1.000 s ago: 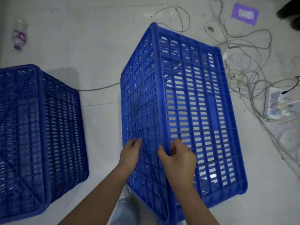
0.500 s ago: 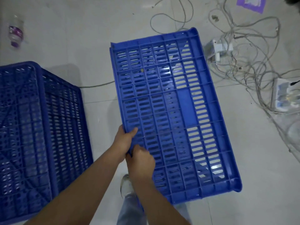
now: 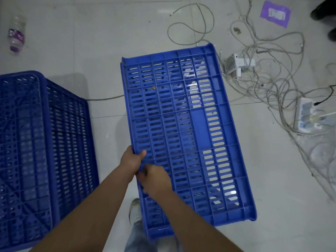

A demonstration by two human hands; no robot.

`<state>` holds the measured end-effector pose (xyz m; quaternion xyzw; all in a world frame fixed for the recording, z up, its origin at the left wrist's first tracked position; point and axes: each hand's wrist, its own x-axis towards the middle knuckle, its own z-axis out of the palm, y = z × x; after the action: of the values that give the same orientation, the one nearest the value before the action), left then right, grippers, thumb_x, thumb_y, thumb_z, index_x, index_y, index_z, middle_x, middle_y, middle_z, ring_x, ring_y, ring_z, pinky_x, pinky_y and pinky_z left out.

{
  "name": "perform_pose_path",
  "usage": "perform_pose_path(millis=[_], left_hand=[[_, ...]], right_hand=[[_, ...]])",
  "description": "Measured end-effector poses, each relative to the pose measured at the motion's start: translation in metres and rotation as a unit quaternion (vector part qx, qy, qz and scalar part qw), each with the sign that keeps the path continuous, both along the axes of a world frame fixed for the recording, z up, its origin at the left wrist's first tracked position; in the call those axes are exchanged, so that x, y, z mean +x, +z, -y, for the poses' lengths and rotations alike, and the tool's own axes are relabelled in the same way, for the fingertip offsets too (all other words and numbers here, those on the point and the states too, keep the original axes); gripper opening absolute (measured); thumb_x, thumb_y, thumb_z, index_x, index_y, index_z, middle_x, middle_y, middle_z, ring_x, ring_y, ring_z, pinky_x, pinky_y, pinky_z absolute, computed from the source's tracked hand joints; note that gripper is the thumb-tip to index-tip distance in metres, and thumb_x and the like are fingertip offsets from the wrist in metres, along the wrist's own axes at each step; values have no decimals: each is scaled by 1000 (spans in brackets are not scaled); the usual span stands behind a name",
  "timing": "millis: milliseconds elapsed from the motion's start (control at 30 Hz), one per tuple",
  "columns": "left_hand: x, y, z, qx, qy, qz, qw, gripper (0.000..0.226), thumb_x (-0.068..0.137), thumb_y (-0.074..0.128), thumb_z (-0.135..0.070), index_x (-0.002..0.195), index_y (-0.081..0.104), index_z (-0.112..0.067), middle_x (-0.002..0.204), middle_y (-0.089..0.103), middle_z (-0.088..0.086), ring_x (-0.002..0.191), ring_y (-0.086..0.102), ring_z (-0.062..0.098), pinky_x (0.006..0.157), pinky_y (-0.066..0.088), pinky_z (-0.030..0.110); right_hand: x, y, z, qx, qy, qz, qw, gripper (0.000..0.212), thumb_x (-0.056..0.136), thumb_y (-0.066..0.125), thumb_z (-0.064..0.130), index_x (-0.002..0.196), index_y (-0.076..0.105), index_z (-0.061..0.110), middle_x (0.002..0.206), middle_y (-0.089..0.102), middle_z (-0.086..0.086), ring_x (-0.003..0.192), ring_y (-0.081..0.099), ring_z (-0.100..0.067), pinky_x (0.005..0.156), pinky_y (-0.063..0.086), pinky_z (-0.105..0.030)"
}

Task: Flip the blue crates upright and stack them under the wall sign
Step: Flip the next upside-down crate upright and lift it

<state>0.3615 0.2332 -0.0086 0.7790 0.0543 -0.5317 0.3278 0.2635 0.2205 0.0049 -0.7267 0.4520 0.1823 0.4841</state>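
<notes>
Two blue crates are in view, and neither looks finished. One crate (image 3: 183, 135) is mid-turn in the middle of the floor (image 3: 109, 42), standing on a long side with its slotted wall facing up at the camera. Both hands hold it along the near-left edge: the left hand (image 3: 131, 159) is clenched over that edge with the thumb lying on the slotted face, and the right hand (image 3: 154, 179) grips just below it, fingers curled round the edge and out of sight. The hands are touching each other.

A second crate (image 3: 41, 160) sits at the left, well apart from the first, with its ribbed base uppermost, so I judge it is upside down and untouched.

No wall sign shows anywhere, so no stack has been started where I can see. My reading is that the work is early: finish tipping the held crate onto its base, carry it to the sign, then flip and stack the other.

A tangle of cables (image 3: 272, 79) and a power strip (image 3: 309, 115) lie just right of the held crate, and a plastic bottle (image 3: 16, 35) lies far left.
</notes>
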Motion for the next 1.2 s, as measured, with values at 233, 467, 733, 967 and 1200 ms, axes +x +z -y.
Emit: perform_pose_path(millis=[233,467,733,967,1200], left_hand=[[-15,5,-7,13,-46,80,996,56,96,51,-34,142,35,-7,141,49,15,119,54,32,91,46,34],[-39,18,-19,-8,-59,176,983,49,103,31,-16,151,19,-13,147,42,13,120,52,28,100,43,36],[-44,13,-36,-26,-64,216,974,54,101,39,-10,149,28,-31,132,57,6,94,56,14,80,46,27],[-39,8,-31,0,-15,211,977,53,96,46,-3,140,44,-33,125,62,8,91,55,12,72,49,25],[-32,4,-34,-6,-2,195,981,53,95,49,-1,139,46,-31,124,61,8,95,55,13,76,48,25]], right_hand=[[-71,35,111,-204,-130,61,968,29,96,50,20,70,51,9,61,50,-4,54,44,-20,51,33,-29],[-150,30,201,-167,-298,2,940,43,90,61,32,122,57,3,121,62,-14,108,58,-27,87,41,-32],[-183,-16,154,73,-361,38,929,36,86,65,39,110,64,13,107,71,-9,84,68,-20,69,55,-30],[-187,-13,162,141,-387,50,910,30,82,72,34,94,70,7,74,77,-7,65,74,-24,55,59,-31],[-185,-4,156,155,-400,88,899,19,83,72,25,78,68,7,68,70,-8,51,70,-19,45,55,-26]])
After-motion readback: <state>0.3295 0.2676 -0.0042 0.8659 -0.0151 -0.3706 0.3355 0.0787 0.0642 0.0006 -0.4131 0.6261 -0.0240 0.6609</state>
